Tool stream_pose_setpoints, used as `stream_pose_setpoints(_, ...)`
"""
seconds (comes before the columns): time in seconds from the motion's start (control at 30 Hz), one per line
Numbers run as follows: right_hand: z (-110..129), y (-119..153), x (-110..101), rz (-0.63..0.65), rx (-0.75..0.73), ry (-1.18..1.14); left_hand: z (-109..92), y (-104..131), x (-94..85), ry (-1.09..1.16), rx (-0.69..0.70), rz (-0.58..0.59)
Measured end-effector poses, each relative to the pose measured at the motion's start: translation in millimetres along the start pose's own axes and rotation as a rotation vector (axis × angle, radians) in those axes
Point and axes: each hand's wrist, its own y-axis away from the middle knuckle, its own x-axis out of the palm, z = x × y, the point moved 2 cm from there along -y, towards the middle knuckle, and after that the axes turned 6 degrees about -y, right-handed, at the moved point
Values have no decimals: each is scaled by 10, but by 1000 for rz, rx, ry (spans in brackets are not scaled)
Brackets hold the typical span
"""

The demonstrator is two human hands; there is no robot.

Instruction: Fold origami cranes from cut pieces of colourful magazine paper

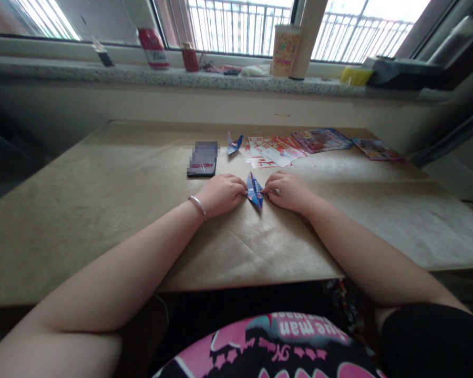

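Note:
Between my two hands, just above or on the table, is a small folded blue printed paper (254, 191), diamond-shaped with pointed ends. My left hand (223, 193) pinches its left corner; a silver bangle circles that wrist. On the opposite side, my right hand (287, 190) pinches the right corner between thumb and fingers. Behind the paper stands a finished-looking folded paper crane (234, 144) in similar blue print. A dark phone (203, 159) lies to the left of the crane, its screen partly blurred.
Red and white printed sheets (276, 150) and colourful booklets (321, 140) lie at the back right of the beige-covered table (94, 210). Along the windowsill (122, 76) stand a red can (153, 48), a patterned paper cup (284, 51) and a yellow item (356, 76).

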Motion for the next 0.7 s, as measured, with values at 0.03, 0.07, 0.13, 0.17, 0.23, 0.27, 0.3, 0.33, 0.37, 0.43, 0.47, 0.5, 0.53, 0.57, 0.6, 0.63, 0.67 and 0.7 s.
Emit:
stream_pose_setpoints(0.03,1,3,-1,1,-4,1,8,5,1,25,-7,6)
stream_pose_setpoints(0.07,4,6,-2,4,-7,3,16,11,3,48,-12,13)
stream_pose_setpoints(0.13,16,10,-5,14,-7,20,35,25,11,81,-4,30)
stream_pose_setpoints(0.17,26,11,-8,19,-8,33,44,32,16,93,5,36)
stream_pose_setpoints(0.23,51,11,-16,30,-13,63,62,48,26,118,21,37)
stream_pose_setpoints(0.27,64,10,-21,34,-13,78,68,55,29,131,26,31)
stream_pose_setpoints(0.3,77,8,-25,37,-9,88,71,62,32,142,36,23)
stream_pose_setpoints(0.33,88,5,-28,40,-2,92,69,67,33,150,50,13)
stream_pose_setpoints(0.37,97,3,-29,43,6,90,63,72,34,156,71,2)
stream_pose_setpoints(0.43,105,-1,-20,49,17,77,43,78,37,166,114,-25)
stream_pose_setpoints(0.47,101,-1,-11,49,22,74,32,81,42,170,127,-38)
stream_pose_setpoints(0.5,91,-1,2,48,30,76,21,83,49,174,133,-44)
stream_pose_setpoints(0.53,77,0,16,44,38,83,12,85,60,174,131,-44)
stream_pose_setpoints(0.57,57,1,33,40,45,92,5,87,72,169,119,-36)
stream_pose_setpoints(0.6,35,2,51,36,49,100,-1,89,85,154,101,-17)
stream_pose_setpoints(0.63,12,3,68,32,48,107,-6,90,99,131,79,12)
stream_pose_setpoints(0.67,-12,2,85,29,45,110,-10,91,111,102,56,51)
stream_pose_setpoints(0.7,-33,1,99,25,40,110,-15,91,121,74,36,94)
